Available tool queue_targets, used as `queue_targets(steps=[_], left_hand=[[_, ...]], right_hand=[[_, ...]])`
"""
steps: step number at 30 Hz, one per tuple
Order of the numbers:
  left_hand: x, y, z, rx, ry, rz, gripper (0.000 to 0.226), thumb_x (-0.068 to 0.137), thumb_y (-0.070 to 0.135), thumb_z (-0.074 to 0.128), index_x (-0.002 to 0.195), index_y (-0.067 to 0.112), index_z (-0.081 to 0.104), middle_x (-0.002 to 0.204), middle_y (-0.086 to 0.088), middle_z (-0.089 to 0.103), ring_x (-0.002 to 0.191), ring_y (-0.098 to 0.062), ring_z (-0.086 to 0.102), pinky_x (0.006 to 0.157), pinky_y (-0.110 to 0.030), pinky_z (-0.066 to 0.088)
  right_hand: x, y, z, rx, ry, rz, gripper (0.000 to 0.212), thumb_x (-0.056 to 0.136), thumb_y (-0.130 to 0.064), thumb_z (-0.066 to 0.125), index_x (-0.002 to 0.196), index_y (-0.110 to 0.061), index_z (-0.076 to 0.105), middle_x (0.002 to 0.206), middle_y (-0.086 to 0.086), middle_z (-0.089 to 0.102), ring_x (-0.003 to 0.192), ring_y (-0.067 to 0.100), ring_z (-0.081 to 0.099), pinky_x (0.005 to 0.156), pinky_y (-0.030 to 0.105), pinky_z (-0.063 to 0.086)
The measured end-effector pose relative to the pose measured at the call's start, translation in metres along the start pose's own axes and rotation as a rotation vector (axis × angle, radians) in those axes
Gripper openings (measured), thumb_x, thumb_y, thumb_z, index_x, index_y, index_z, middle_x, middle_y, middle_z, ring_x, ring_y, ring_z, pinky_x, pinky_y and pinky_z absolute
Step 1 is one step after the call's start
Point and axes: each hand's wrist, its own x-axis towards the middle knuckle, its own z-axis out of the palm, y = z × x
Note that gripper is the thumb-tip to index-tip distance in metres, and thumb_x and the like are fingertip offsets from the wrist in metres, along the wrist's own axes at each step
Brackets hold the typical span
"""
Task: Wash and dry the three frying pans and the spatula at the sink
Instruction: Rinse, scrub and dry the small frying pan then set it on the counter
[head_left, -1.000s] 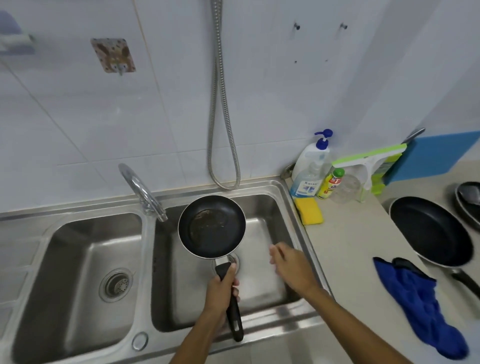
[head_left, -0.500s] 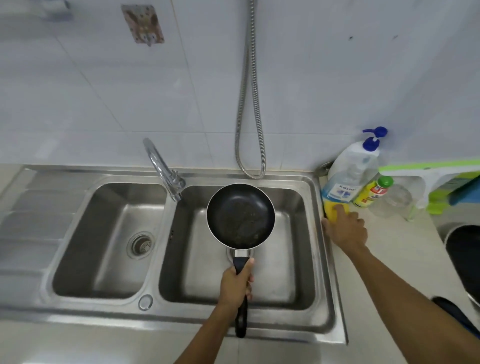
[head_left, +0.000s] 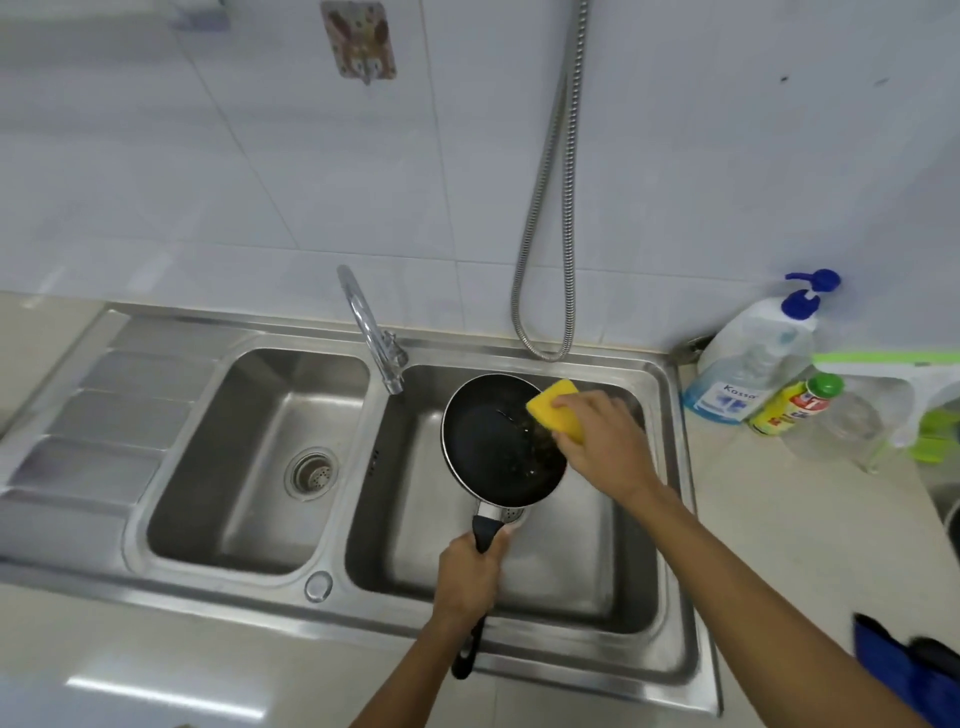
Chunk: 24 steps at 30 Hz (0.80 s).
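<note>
**Sponge (head_left: 556, 410) on frying pan (head_left: 498, 447) over the right basin**

Left hand (head_left: 467, 577) is wrapped tight round the black handle (head_left: 466, 652). It holds the small dark pan up above the right basin (head_left: 571, 561) of the steel sink (head_left: 571, 660), tilted so the inside faces us. Specks of residue show on the coating.

Right hand (head_left: 602, 441) comes in from the counter side, fingers curled over the yellow sponge, which sits against the pan's far right rim.

Now the surroundings. It's a double-bowl sink set into a pale countertop (head_left: 779, 519), with a ribbed drainboard (head_left: 104, 405) on the far left. The left basin (head_left: 244, 467) has its strainer drain (head_left: 310, 473) in the middle. The chrome tap (head_left: 371, 332) rises from the divider between the bowls, spout just left of the pan.

A metal shower hose (head_left: 545, 208) loops down the white tiled wall (head_left: 208, 156) to just behind the pan. High on the tiles sits a small patterned hook plaque (head_left: 358, 41).

Right of the sink, against the wall, stands a pump bottle (head_left: 753, 364) with a blue top. Just beside it are a yellow bottle (head_left: 795, 410) with a green cap and a clear container (head_left: 841, 431). A green-and-white squeegee (head_left: 893, 364) shows at the frame edge.

In the bottom right corner a blue cloth (head_left: 904, 670) lies on the counter, and something black is with it, too cropped to name.
</note>
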Motion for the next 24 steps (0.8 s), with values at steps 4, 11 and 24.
queue_targets(steps=[4, 11, 24], left_hand=[[-0.001, -0.004, -0.017, -0.058, -0.067, -0.01, 0.051, 0.092, 0.05, 0.07, 0.06, 0.015, 0.05, 0.046, 0.002, 0.051, 0.043, -0.018, 0.051, 0.049, -0.035, 0.046], [-0.001, -0.019, -0.034, -0.094, -0.171, -0.008, 0.04, 0.092, 0.04, 0.071, 0.068, 0.015, 0.051, 0.052, 0.003, 0.047, 0.048, -0.014, 0.045, 0.05, -0.027, 0.039], [0.011, -0.037, -0.068, 0.039, -0.122, 0.029, 0.04, 0.094, 0.043, 0.069, 0.064, 0.019, 0.056, 0.053, 0.006, 0.055, 0.045, -0.008, 0.05, 0.052, -0.025, 0.043]], right_hand=[[0.019, -0.034, 0.028, -0.175, -0.179, -0.187, 0.048, 0.081, -0.04, 0.07, 0.126, -0.029, 0.057, 0.117, 0.005, 0.06, 0.101, 0.031, 0.057, 0.084, 0.044, 0.054], [-0.018, -0.095, 0.059, -0.186, -0.344, -0.166, 0.026, 0.078, -0.019, 0.064, 0.103, -0.011, 0.065, 0.099, 0.011, 0.069, 0.092, 0.033, 0.064, 0.081, 0.039, 0.053], [-0.011, -0.127, 0.051, -0.223, -0.457, -0.024, 0.026, 0.081, -0.015, 0.062, 0.106, -0.018, 0.071, 0.113, 0.007, 0.063, 0.103, 0.032, 0.064, 0.081, 0.037, 0.054]])
